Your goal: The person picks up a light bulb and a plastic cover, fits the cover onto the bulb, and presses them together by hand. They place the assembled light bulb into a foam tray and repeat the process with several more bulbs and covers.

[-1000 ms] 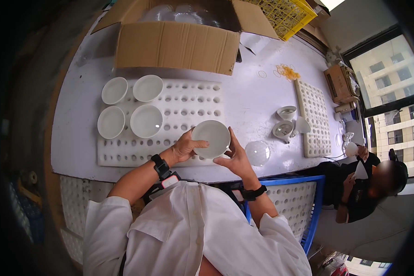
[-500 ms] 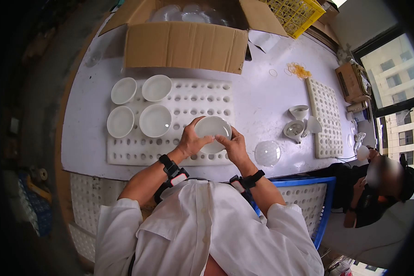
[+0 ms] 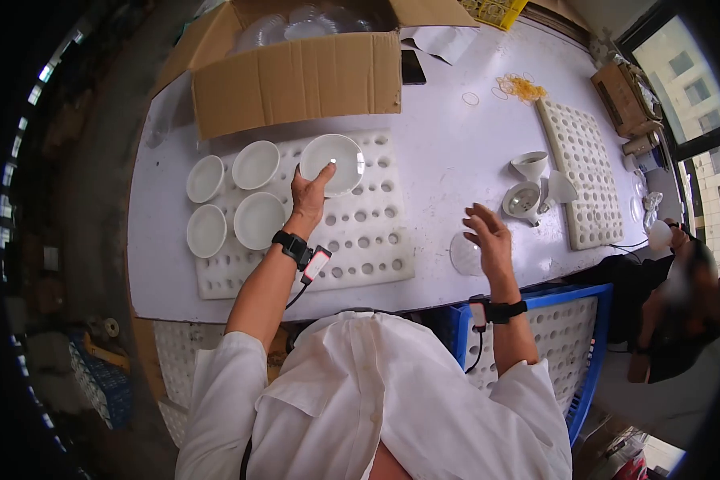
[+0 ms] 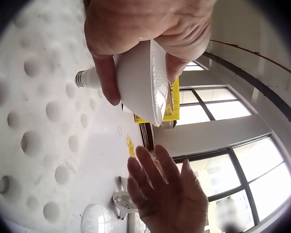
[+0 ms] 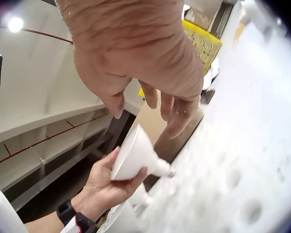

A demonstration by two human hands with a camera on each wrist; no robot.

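Note:
My left hand [image 3: 308, 200] grips a white reflector light bulb [image 3: 342, 152], thumb on its lens and fingers round the outside. In the left wrist view the bulb [image 4: 136, 87] lies tilted with its screw base [image 4: 81, 79] pointing at the perforated foam board. Several similar bulbs [image 3: 258, 218] stand lens up on this white foam board [image 3: 296, 276], left of the held one. My right hand [image 3: 492, 244] is apart from it, fingers loosely bent and holding nothing, above a clear round lens cover [image 3: 460, 260] on the table.
An open cardboard box [image 3: 296, 84] with clear covers stands at the back, a black phone [image 3: 413, 67] beside it. Right lie open lamp housings [image 3: 522, 200], a second foam board [image 3: 588, 176] and yellow rubber bands [image 3: 522, 86]. Another person [image 3: 672, 320] sits at the right edge.
Both hands were on the bulb; the right hand has let go and moved right. The left hand has carried the bulb away from the body, over the board beside the other bulbs.

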